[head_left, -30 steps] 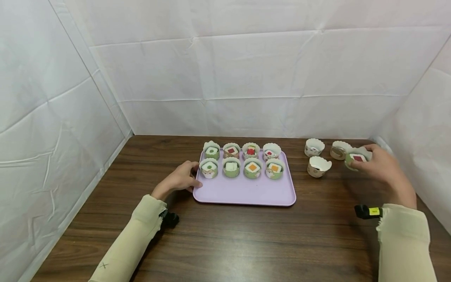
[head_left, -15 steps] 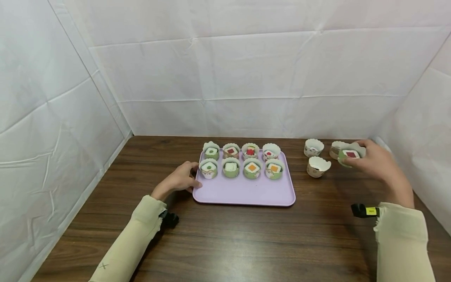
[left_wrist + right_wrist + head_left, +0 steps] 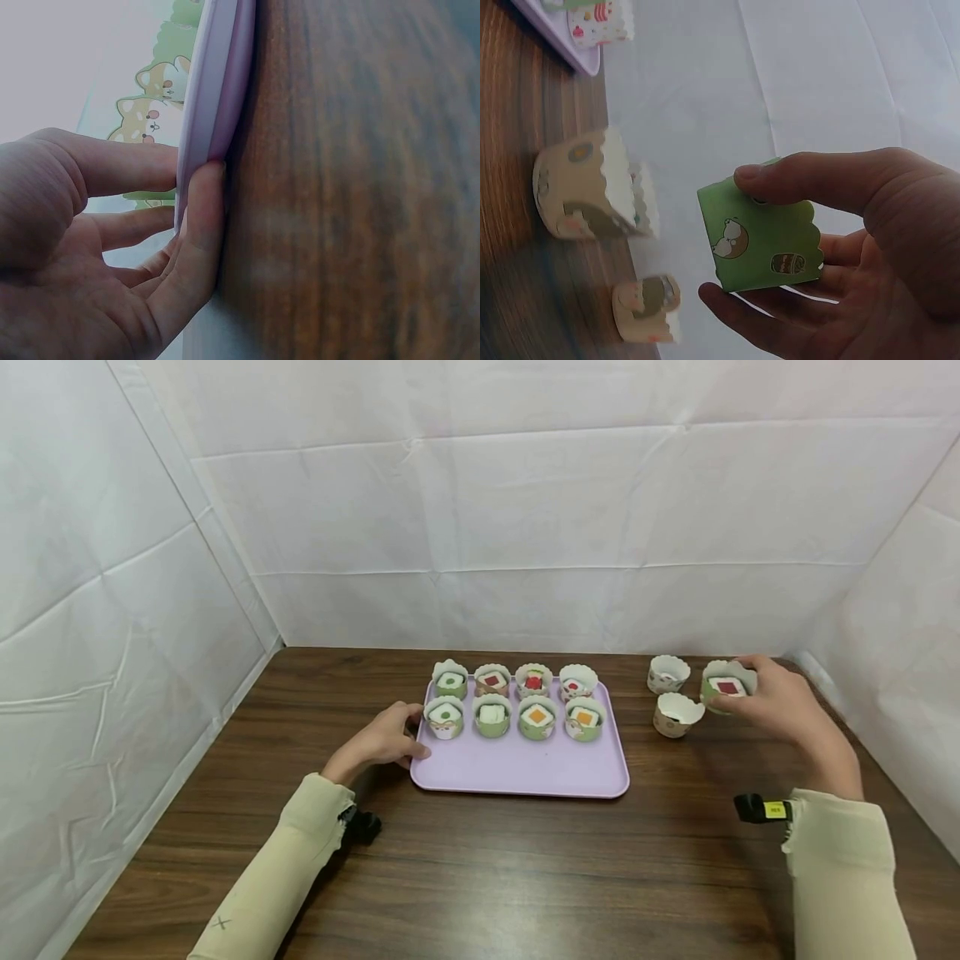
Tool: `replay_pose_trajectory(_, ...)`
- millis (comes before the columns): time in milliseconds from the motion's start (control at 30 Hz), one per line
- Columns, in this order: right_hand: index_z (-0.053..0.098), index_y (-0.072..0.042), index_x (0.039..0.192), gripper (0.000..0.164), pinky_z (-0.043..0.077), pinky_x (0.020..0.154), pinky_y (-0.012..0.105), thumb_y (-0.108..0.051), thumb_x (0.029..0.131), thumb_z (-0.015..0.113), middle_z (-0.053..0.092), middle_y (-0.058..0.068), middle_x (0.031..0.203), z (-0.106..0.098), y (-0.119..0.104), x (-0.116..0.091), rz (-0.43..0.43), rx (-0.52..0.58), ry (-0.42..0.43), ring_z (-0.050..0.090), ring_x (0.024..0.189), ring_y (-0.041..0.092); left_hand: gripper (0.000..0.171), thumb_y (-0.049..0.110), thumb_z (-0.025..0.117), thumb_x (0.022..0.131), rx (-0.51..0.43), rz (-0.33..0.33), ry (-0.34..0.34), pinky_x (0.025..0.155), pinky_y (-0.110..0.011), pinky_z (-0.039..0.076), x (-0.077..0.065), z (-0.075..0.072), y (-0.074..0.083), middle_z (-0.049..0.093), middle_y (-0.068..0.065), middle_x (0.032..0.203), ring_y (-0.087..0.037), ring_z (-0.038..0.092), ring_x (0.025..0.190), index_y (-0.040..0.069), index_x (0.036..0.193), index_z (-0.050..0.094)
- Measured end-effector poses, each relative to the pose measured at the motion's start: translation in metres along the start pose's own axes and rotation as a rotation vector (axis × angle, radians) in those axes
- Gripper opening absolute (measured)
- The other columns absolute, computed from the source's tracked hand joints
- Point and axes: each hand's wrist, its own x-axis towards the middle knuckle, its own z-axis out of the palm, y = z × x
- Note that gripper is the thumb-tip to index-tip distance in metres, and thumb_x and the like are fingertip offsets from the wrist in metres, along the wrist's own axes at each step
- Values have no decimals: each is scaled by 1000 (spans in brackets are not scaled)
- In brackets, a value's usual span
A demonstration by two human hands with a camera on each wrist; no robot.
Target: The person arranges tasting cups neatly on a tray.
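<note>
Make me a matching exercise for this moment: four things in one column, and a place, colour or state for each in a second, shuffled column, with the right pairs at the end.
Column one
1. left grip
2. right grip
3. lilac tray
4. tabletop

Column two
A. dark brown with wood grain
B. holding a green paper baking cup
C. bearing eight paper baking cups in two rows
D. pinching the lilac tray's edge

Right pairs: 1-D, 2-B, 3-C, 4-A
</note>
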Motion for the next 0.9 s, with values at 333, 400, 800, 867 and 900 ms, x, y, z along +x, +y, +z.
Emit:
replay_pose_trajectory(333, 40, 9, 146, 82, 50, 82, 47, -44, 93, 73, 60, 31, 126, 16, -26, 4, -41, 52, -33, 57, 108, 42, 71, -4, 76, 85, 14, 7, -4, 63, -33, 66, 1, 0, -3, 43, -30, 135, -27, 63, 87, -9, 148, 44)
replay_pose_trajectory(400, 40, 9, 146, 81, 49, 85, 51, -43, 93, 73, 59, 31, 128, 19, -29, 5, -53, 60, -36, 56, 110, 43, 73, -4, 76, 85, 11, 3, -6, 63, -33, 66, 1, -1, -2, 43, -30, 136, -26, 63, 87, -9, 150, 42)
replay_pose_trajectory(800, 44, 9, 144, 77, 51, 88, 52, -37, 92, 76, 64, 31, 124, 36, -44, 10, -148, 87, -12, 62, 107, 40, 66, -3, 76, 85, 13, 10, -1, 63, -32, 66, 0, -1, -2, 44, -29, 132, -26, 63, 87, -8, 144, 48)
replay_pose_trajectory(867, 44, 9, 144, 76, 52, 86, 49, -36, 91, 77, 65, 30, 122, 38, -47, 10, -151, 94, -8, 63, 105, 39, 67, -3, 76, 85, 14, 9, 0, 63, -32, 66, 1, -1, -2, 44, -28, 133, -26, 62, 87, -7, 145, 48)
replay_pose_trajectory(900, 45, 8, 144, 76, 52, 85, 47, -36, 91, 78, 65, 30, 121, 39, -49, 10, -153, 98, -5, 64, 104, 39, 67, -3, 76, 85, 15, 8, 0, 63, -32, 66, 1, -1, -2, 44, -28, 133, -26, 62, 87, -7, 145, 48)
